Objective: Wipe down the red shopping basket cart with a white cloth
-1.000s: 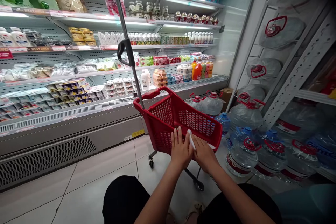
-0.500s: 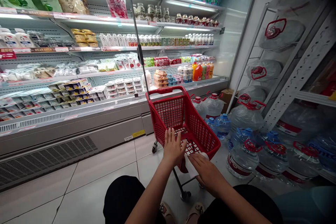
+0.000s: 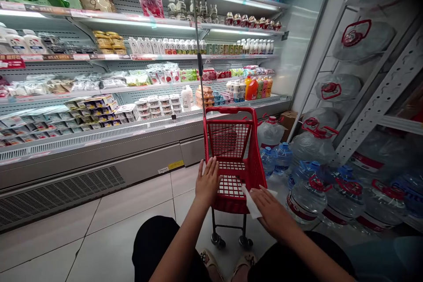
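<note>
A small red plastic shopping cart on wheels stands on the tile floor right in front of me, its narrow end towards me. Its long grey pull handle rises straight up. My left hand rests on the cart's near left corner with its fingers spread and nothing in it. My right hand lies against the cart's lower right side and presses a white wipe to it with flat fingers. My knees in black show at the bottom.
An open chiller with shelves of dairy, bottles and packets runs along the left and back. Large water jugs crowd the floor on the right under a white metal rack. A cardboard box sits in the corner.
The cart has swung round from an angled position until its end faces me, and its handle now stands upright. Both hands followed it; the right one dropped lower with the wipe.
</note>
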`<state>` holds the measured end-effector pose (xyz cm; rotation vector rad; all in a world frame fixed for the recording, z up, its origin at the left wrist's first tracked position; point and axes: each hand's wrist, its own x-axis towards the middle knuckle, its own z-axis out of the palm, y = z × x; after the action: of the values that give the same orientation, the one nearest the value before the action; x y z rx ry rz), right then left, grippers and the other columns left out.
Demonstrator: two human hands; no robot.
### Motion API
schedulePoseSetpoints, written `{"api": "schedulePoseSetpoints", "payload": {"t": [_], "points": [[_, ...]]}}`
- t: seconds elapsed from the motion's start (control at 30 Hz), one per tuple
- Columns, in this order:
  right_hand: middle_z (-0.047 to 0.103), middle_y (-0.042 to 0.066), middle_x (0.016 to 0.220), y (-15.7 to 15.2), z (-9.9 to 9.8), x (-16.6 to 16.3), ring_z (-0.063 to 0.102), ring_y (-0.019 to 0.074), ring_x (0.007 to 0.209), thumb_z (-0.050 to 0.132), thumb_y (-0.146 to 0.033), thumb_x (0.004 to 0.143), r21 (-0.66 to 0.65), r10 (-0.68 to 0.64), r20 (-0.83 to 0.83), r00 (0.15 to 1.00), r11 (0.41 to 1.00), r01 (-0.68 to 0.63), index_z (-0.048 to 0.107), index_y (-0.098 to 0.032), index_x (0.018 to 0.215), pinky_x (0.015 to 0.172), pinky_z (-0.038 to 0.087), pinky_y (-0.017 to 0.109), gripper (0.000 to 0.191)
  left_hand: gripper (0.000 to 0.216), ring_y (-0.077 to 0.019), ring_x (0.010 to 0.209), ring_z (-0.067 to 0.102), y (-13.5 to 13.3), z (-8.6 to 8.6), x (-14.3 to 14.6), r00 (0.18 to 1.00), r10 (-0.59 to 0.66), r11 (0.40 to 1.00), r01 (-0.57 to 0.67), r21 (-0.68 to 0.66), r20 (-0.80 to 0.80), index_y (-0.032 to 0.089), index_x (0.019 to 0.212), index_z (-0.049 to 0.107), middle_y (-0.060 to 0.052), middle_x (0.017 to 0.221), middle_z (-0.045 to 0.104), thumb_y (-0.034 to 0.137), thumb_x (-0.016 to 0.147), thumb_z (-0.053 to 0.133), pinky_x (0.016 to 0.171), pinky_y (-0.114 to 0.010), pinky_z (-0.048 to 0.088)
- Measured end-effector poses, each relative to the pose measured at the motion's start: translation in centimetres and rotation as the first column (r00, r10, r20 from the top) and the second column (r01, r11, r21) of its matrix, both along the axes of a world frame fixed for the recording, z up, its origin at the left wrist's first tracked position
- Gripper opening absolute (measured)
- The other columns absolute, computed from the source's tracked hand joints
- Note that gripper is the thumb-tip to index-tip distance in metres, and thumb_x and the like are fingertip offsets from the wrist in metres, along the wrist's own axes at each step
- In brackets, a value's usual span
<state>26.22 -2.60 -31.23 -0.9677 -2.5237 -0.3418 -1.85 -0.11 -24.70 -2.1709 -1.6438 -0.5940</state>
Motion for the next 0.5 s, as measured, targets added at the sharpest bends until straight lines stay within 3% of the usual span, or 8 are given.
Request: {"api": "schedulePoseSetpoints", "payload": {"t": [0.1,0.2,0.37,0.5], "points": [[0.060,0.016,0.149,-1.2,0.4,-4.1,0.050,0.0296,0.142,0.052,-0.013,0.083,-0.042,-0.003,-0.023,1.000,0.999,0.002,0.046,-0.011,0.154,0.121,0.040,0.053,0.071,0.054,-0.0196,0.156,0.034,-1.2,-1.1,2.8,0.997,-0.062,0.998,0.062,-0.006,0.050,0.024,0.159,0.042,-0.002,0.165,0.042,0.045,0.109,0.037,0.130,-0.045,0.026],[0.063,0.016,0.144,-1.3,1.4,-5.2,0.054,0.0300,0.138,0.052,-0.014,0.084,-0.092,0.059,-0.007,0.998,0.994,-0.060,0.051,-0.011,0.149,0.119,0.043,0.052,0.065,0.057,-0.0168,0.154,0.037,-2.4,-2.3,4.1,0.991,-0.110,0.993,0.113,-0.041,0.071,0.024,0.163,0.034,-0.001,0.165,0.043,0.048,0.110,0.033,0.127,-0.041,0.032],[0.068,0.010,0.138,0.3,3.2,-2.6,0.057,0.0249,0.134,0.051,-0.018,0.095,-0.122,0.181,0.020,0.983,0.977,-0.178,0.047,-0.019,0.154,0.123,0.036,0.050,0.059,0.066,-0.0195,0.158,0.029,-2.1,-2.3,0.6,0.988,-0.139,0.987,0.144,-0.077,0.064,0.025,0.167,0.017,-0.003,0.169,0.035,0.051,0.110,0.035,0.130,-0.044,0.025],[0.065,0.007,0.144,1.7,3.8,-2.4,0.055,0.0227,0.137,0.057,-0.023,0.096,-0.110,0.249,0.045,0.967,0.964,-0.243,0.049,-0.021,0.153,0.127,0.030,0.048,0.057,0.062,-0.0201,0.159,0.025,-0.7,-1.4,-2.6,0.992,-0.034,0.978,0.059,-0.202,0.121,0.028,0.168,0.015,-0.002,0.171,0.029,0.050,0.111,0.025,0.130,-0.048,0.024]]}}
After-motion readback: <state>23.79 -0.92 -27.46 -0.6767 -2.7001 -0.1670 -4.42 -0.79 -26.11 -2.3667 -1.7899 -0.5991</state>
